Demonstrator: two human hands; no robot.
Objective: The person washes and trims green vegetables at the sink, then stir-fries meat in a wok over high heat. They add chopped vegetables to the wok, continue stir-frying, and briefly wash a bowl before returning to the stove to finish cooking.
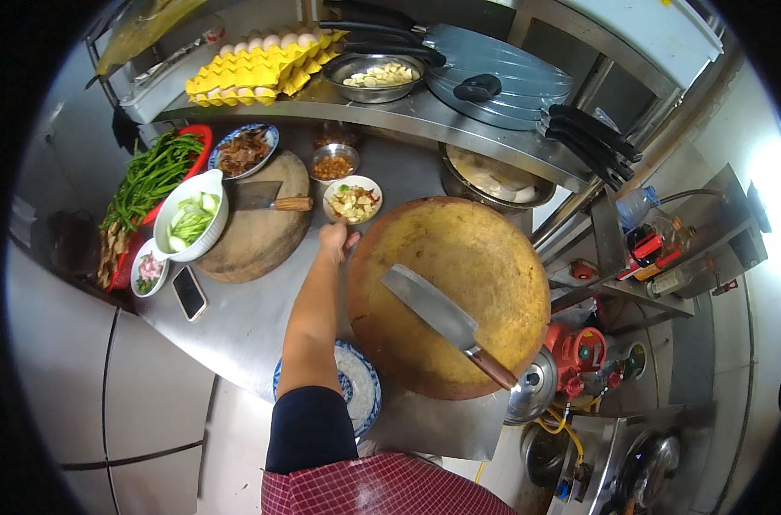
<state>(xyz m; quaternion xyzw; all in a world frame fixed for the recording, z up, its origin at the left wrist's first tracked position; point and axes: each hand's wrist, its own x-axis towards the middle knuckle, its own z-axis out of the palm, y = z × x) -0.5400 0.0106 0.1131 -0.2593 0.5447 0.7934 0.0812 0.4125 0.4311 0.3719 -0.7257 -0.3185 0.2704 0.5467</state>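
My left hand [339,241] reaches forward with its fingers on the near rim of a small white bowl [352,200]. Sliced garlic, green pieces and bits of red chilli lie in that bowl; my fingertips are partly hidden. To the right of the hand, a Chinese cleaver [434,308] lies flat on a thick round wooden chopping block [458,248], its brown handle over the near right edge. Below my forearm, a blue-and-white plate [363,393] is partly covered by the arm. My right hand is out of view.
On the left, a second cleaver [262,194] lies on another round board [262,261], near a white bowl of sliced green vegetable [194,215], greens [155,167] and a phone [189,293]. A steel shelf [403,116] overhangs the back, holding egg trays [255,77] and pans [506,71].
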